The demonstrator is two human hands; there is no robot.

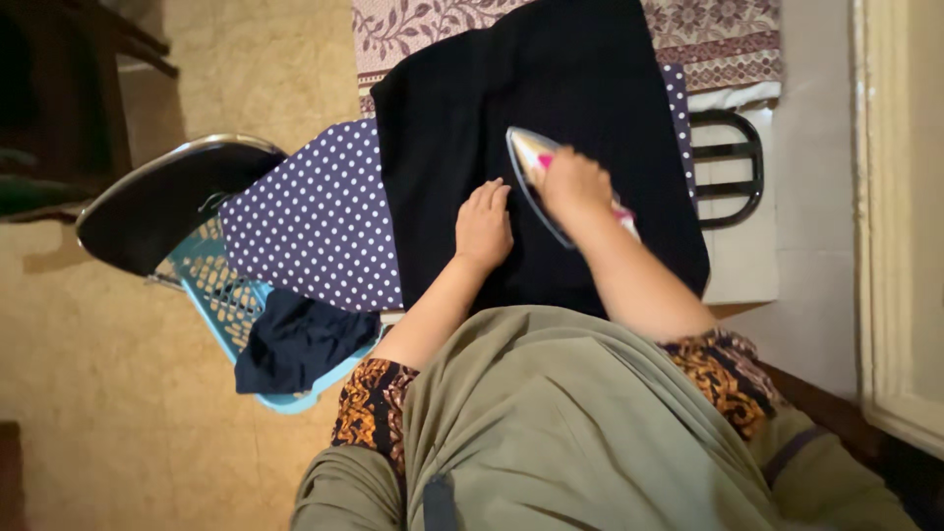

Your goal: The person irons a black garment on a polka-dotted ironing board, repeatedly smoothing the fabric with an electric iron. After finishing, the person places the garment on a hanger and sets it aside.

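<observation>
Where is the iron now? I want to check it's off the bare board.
In the head view, the iron sits right of centre on the black garment, under the right hand.

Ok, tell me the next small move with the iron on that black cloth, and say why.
Probably slide the iron away from the body, up the black garment. The right hand grips it near the cloth's middle, the left hand lies flat on the cloth beside it, and a broad stretch of the cloth lies beyond the iron's tip on the dotted ironing board.
</observation>
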